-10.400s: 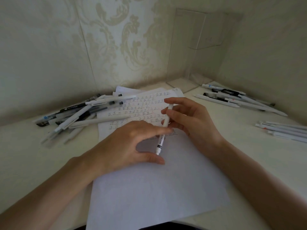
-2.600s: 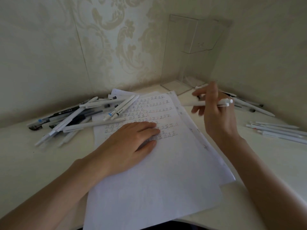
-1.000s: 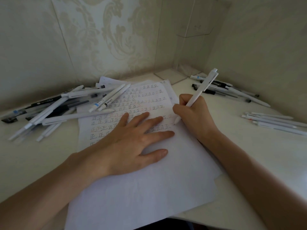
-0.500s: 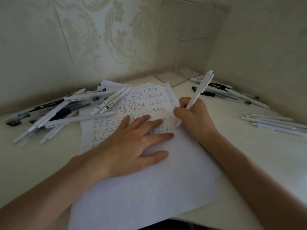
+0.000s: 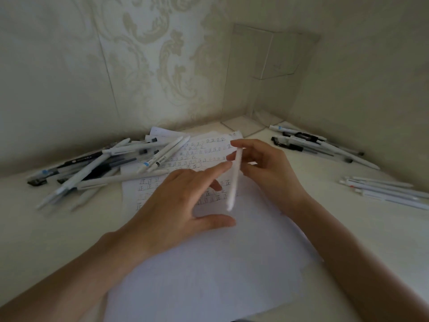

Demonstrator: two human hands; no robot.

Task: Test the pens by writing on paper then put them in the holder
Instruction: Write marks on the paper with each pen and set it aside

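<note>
**Pen Held Over the Paper, Two Hands at the Sheet**

The right hand [image 5: 267, 173] is pinching a white pen [image 5: 235, 182] near its upper end, with the fingers curled round the barrel. The pen is hanging almost upright over the paper [image 5: 209, 275], with its lower end pointing down at the sheet. Motion blur is hiding which end is the tip.

The left hand [image 5: 176, 205] is lying spread, fingers straight and gripping nothing. Its thumb is resting on the paper and its index finger is reaching toward the pen's barrel. Whether that finger is touching the pen cannot be determined.

The paper is lying on the worktop [image 5: 46, 228], and its far half is carrying rows of handwritten marks. A pile of pens [image 5: 92, 168] is lying at the paper's left edge, with two white ones overlapping the sheet. A second group of pens [image 5: 320, 145] is lying at the worktop's far right. A third group [image 5: 383, 189] is lying nearer on that side, well apart from the paper. The clear holder [image 5: 246, 77] is standing in the far corner.
</note>
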